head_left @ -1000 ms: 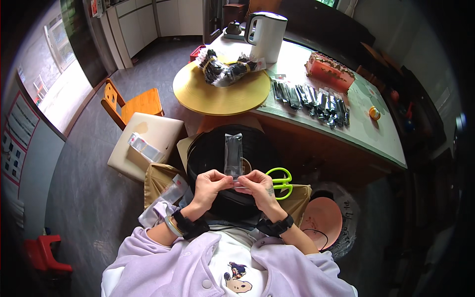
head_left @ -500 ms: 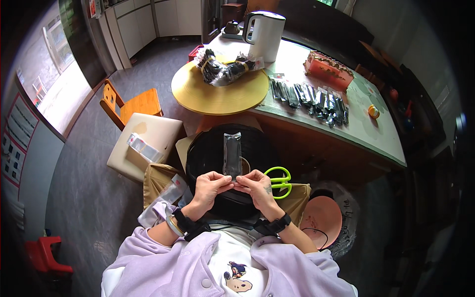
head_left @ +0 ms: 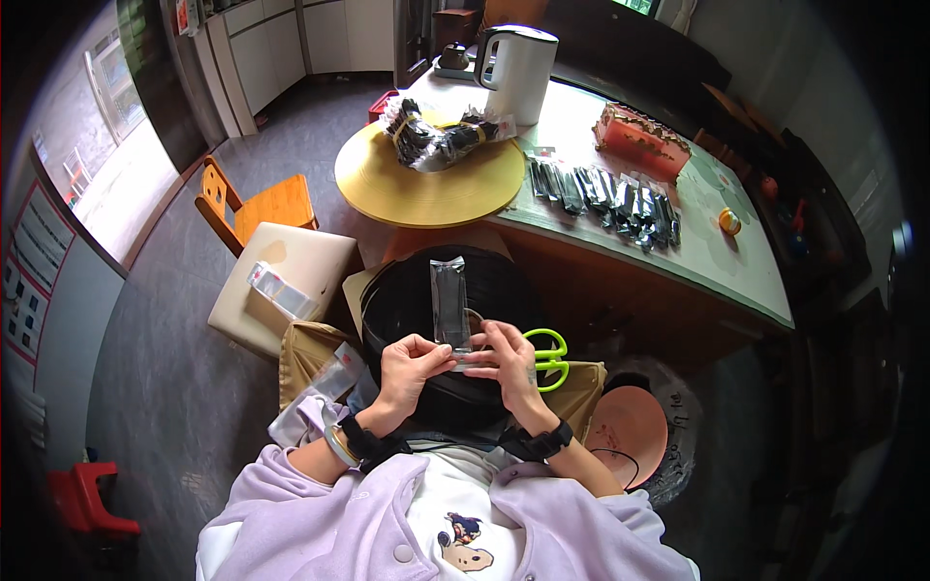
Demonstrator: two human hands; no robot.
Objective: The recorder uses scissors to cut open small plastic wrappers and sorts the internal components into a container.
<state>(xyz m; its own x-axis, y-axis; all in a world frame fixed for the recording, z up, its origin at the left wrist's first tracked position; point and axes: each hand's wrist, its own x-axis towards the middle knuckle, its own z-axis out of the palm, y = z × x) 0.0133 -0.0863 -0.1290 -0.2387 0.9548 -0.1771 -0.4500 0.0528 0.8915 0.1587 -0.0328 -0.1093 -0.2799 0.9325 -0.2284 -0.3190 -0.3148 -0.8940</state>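
Observation:
A slim clear plastic packet (head_left: 449, 305) with a flat black strip inside stands upright before me. My left hand (head_left: 412, 373) pinches its lower end between thumb and fingers. My right hand (head_left: 506, 363) is beside the packet's lower right corner, fingers spread; whether a fingertip touches the flap I cannot tell. Behind the packet lies a large round black roll (head_left: 397, 300), its core partly hidden by the packet and my right hand. Green-handled scissors (head_left: 553, 366) rest just right of my right hand, their blades hidden.
Filled packets (head_left: 610, 198) lie in a row on the table (head_left: 746, 266). A yellow disc (head_left: 368, 184) carries banded bundles (head_left: 426, 140); a white kettle (head_left: 523, 73) stands behind. Clear sleeves (head_left: 281, 290) lie on the cream stool (head_left: 237, 305) at left. A pink bin (head_left: 630, 431) is at right.
My right hand has let go of the packet's lower edge, its fingers opening and lifting slightly. The packet has shifted a little left, while my left hand keeps its pinch.

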